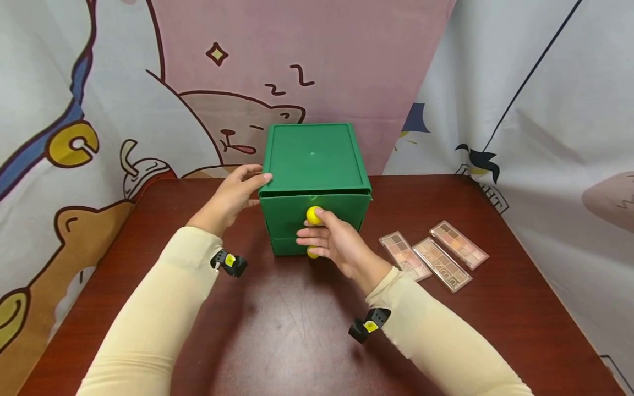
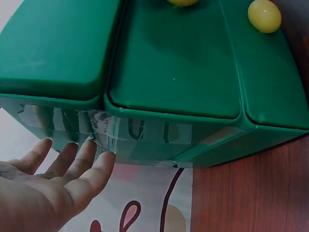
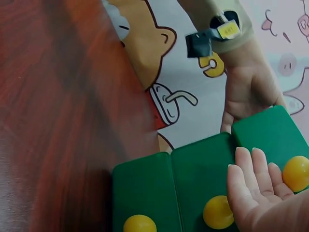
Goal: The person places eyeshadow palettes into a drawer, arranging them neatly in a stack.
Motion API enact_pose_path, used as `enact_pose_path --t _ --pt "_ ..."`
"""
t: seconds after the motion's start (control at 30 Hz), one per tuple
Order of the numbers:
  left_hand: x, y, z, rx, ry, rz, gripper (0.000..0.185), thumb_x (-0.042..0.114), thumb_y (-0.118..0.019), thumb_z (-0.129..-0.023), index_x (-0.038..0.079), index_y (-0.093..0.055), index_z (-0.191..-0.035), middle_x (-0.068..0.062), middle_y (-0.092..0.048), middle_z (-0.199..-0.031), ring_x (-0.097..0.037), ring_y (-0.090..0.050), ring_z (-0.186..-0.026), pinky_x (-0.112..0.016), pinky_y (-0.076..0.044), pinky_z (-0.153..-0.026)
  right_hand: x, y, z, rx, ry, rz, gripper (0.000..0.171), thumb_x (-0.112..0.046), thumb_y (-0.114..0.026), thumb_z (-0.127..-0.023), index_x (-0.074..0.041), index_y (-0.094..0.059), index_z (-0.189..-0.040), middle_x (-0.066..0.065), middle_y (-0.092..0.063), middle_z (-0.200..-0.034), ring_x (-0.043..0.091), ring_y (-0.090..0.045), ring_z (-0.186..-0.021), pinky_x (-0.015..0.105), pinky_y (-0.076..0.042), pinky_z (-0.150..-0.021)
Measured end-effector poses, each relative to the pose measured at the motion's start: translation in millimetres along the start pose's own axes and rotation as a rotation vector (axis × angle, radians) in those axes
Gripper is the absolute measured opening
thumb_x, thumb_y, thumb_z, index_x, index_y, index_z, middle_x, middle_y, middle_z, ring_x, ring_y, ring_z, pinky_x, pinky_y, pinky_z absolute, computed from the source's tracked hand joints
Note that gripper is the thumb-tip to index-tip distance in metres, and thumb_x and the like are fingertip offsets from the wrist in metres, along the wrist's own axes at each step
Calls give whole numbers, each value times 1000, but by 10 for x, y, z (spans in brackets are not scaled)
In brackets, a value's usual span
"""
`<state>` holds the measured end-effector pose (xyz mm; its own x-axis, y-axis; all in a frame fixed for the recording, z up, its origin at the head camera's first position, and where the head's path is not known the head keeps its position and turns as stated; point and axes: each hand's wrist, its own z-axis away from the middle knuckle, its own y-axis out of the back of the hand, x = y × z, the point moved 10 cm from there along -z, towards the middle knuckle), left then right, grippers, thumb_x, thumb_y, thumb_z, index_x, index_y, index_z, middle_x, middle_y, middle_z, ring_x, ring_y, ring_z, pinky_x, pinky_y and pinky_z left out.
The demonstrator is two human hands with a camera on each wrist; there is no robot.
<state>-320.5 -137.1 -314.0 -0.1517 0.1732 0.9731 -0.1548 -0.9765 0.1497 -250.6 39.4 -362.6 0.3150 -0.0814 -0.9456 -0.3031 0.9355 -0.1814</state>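
A green drawer box (image 1: 312, 159) stands on the table, its fronts fitted with round yellow knobs. My right hand (image 1: 342, 242) pinches the upper yellow knob (image 1: 313, 215) between thumb and index finger, the other fingers extended below it. The right wrist view hides that thumb. A lower knob (image 1: 312, 252) shows partly behind these fingers. On the box's left side, my left hand (image 1: 230, 195) lies with its thumb at the top edge. The left wrist view shows its fingers (image 2: 87, 164) loosely straight by the side wall, near strips of clear tape (image 2: 104, 125).
Three eyeshadow palettes lie right of the box: a left one (image 1: 404, 256), a middle one (image 1: 442, 264) and a right one (image 1: 459, 245). The dark red wooden table (image 1: 277, 335) extends toward me. Behind it hangs a cartoon-printed cloth (image 1: 346, 66).
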Motion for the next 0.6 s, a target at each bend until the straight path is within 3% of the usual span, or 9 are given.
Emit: enact_pose_path --t 0.33,0.6 --pt "7 11 13 12 8 -26 67 33 -58 -96 9 -28 -151 -11 -32 -151 -27 -44 -127 -44 -40 -106 93 3 225 82 53 82 48 -36 -42 -100 5 -59 -119 13 -71 -102 25 -68 -99 32 -53 -84" --pt "9 13 14 26 13 -27 65 33 -59 -96 9 -30 -149 -11 -32 -150 -27 -43 -128 -45 -41 -105 168 -32 397 83 51 82 46 -34 -44 -100 6 -59 -117 11 -72 -95 25 -69 -96 30 -54 -81"
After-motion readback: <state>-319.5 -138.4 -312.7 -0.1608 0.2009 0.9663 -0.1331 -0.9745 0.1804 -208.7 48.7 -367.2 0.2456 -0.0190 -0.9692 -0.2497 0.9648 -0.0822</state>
